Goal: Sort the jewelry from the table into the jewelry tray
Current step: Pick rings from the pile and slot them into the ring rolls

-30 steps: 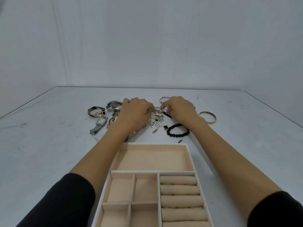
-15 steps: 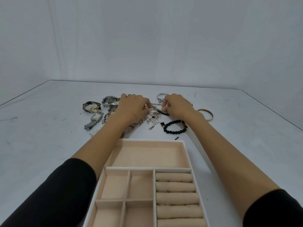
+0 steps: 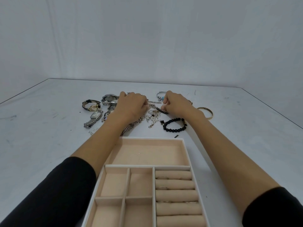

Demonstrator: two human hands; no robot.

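Grey table (image 3: 49,136): left hand (image 3: 132,106) and right hand (image 3: 178,104) each pinch the tangled chain (image 3: 153,106).

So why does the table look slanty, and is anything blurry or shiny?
Head view: the wide lens splays the table edges; soft even light, only faint shadows under the left hand and right hand; the tangled chains they pinch look small and fuzzy; no strong glare.

Both forearms (image 3: 101,145) reached up mid-frame, black sleeves (image 3: 54,194) at the lower corners. Left hand (image 3: 132,106) and right hand (image 3: 177,104) lay knuckles-up, fingers (image 3: 164,102) curled under.
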